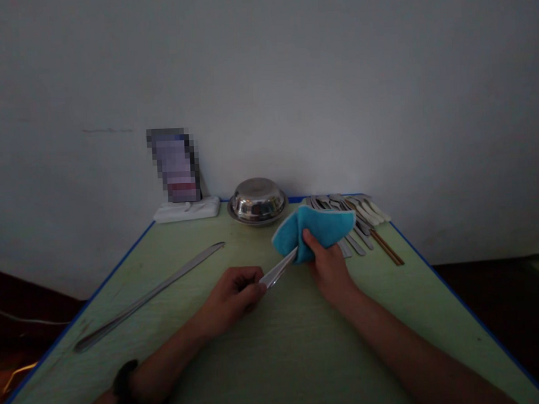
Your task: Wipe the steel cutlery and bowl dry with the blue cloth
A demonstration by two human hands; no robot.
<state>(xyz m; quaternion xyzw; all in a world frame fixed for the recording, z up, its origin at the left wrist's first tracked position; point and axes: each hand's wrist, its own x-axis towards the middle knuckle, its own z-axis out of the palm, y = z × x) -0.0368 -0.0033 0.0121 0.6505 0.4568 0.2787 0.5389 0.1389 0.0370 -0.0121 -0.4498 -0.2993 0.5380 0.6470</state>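
One metal utensil (279, 273) is mid-wipe, I judge: left hand (233, 296) grips it, right hand (330, 268) clamps blue cloth (326, 224) around it; other cutlery (357, 246): completion indeterminate.

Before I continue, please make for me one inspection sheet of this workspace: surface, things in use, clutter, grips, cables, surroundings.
Surface: light green table with blue edging.
Things in use: slim metal utensil, far end hidden in the folded blue cloth.
Clutter: long metal utensil at left; overturned metal bowl near the wall; metal cutlery and wooden chopsticks at right; pixelated device by a white block.
Grips: left grip pinches the slim metal utensil; right grip holds the blue cloth around it.
Cables: thin, pale, cable-like line beyond the left edge.
Surroundings: greyish wall behind; dark area beyond the right edge.
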